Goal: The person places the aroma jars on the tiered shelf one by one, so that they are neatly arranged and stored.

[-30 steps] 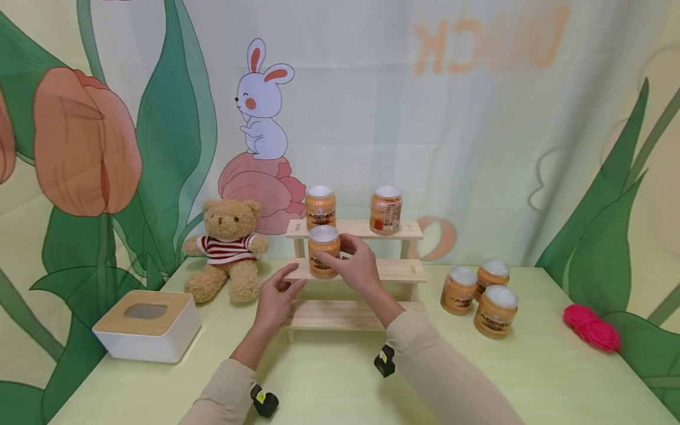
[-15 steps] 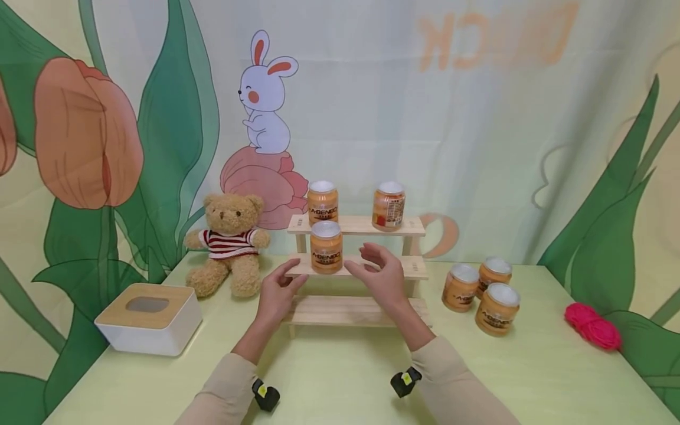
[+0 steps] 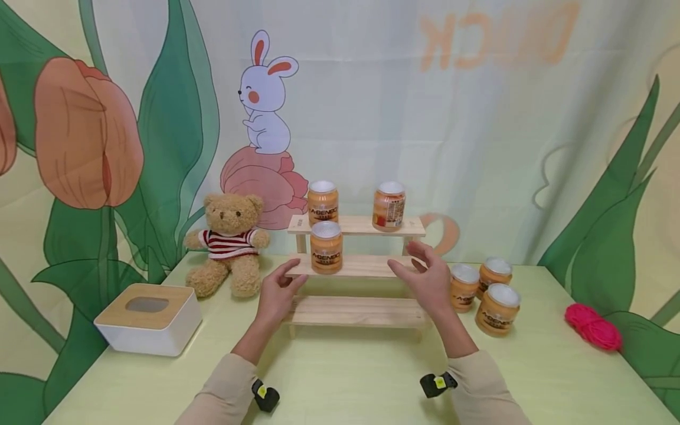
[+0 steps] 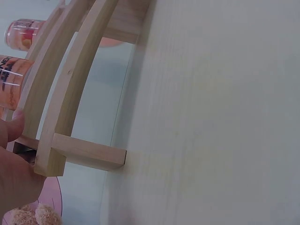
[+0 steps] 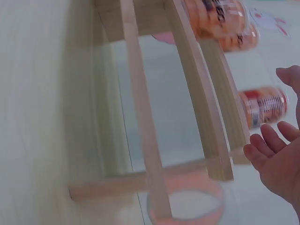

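A three-tier wooden display stand [image 3: 361,313] stands on the table. My left hand [image 3: 276,292] holds the left end of its middle tier, thumb and fingers at the board's edge; the left wrist view shows the thumb [image 4: 15,125] beside the tier. An orange jar with a silvery-white lid [image 3: 326,248] stands upright on the middle tier, label forward, just right of that hand. Two similar jars stand on the top tier, a left jar [image 3: 323,203] and a right jar [image 3: 389,208]. My right hand [image 3: 429,277], holding nothing, is near the middle tier's right end, fingers spread.
Three more orange jars [image 3: 497,313] cluster on the table [image 3: 340,378] right of the stand, one partly behind my right hand. A pink yarn skein [image 3: 592,326] lies farther right. On the left are a teddy bear [image 3: 231,245] and a white tissue box [image 3: 151,321] with a wooden lid.
My right hand has let go of the jar on the middle tier and moved right, toward the tier's right end. The jar stays standing there. My left hand keeps its place on the stand.
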### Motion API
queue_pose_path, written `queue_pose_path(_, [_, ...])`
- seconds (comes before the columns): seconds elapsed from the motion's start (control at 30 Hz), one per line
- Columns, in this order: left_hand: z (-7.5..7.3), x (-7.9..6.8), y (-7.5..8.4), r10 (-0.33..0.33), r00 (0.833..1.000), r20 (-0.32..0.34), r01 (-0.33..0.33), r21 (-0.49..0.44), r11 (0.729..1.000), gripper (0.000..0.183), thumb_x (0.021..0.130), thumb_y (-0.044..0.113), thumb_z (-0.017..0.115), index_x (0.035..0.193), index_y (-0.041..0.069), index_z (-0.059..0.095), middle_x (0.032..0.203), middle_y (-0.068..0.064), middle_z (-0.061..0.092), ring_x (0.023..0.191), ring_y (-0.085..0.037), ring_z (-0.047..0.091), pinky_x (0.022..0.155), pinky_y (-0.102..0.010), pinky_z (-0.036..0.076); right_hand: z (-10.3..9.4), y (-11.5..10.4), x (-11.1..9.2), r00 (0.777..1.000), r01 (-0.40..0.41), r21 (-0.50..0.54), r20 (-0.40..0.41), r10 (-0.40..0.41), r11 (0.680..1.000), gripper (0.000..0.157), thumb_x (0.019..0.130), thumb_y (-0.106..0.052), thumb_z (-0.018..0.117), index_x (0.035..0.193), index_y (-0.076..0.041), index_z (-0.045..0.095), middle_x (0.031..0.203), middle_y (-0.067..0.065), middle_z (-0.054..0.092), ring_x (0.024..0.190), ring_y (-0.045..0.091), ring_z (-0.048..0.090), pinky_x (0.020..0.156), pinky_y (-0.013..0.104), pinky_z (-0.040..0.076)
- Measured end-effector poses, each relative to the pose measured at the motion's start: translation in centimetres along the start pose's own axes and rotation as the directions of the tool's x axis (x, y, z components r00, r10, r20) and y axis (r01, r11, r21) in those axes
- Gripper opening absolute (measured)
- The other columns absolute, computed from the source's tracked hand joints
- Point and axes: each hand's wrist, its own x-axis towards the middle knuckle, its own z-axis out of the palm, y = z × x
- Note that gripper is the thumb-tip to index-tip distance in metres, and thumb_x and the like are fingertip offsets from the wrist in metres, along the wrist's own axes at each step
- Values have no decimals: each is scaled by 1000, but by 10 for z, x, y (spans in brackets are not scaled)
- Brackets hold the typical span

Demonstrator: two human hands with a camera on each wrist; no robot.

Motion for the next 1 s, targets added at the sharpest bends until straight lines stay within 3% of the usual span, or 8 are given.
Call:
queue_pose_path(0.4, [-1,-1,1,3,1000,3,-3,8,1000,41,94,13,71,135,10,64,93,-14,72,90,-33,64,62,-23,46,-80,17,10,991,-58,-185,-126,35,981,59,87,-20,80,137,2,56,130,19,60,122,30,54,107,42,40])
queue_pose_path(0.63, [-2,-2,0,1,1000,0,-1,21,1000,41,94,13,72,134,10,64,89,-13,71,79,-19,60,60,-23,46,-125,32,4,994,-79,-373,-105,43,924,61,91,-29,75,140,1,54,131,19,61,124,33,52,105,50,40])
queue_pose_path(0.87, [-2,0,1,-2,1000,7,2,9,1000,42,94,14,71,135,11,64,93,-14,72,91,-34,64,62,-25,48,-156,43,1,991,-119,-437,-103,82,892,67,92,-36,73,141,3,51,135,24,57,127,38,48,106,55,34])
queue_pose_path(1.0, [-2,0,1,2,1000,5,-2,13,1000,42,94,13,72,135,10,64,91,-13,71,89,-32,63,62,-25,48,-173,55,-6,986,-166,-454,-49,161,875,73,92,-41,72,145,3,47,141,25,51,129,40,44,101,51,34])
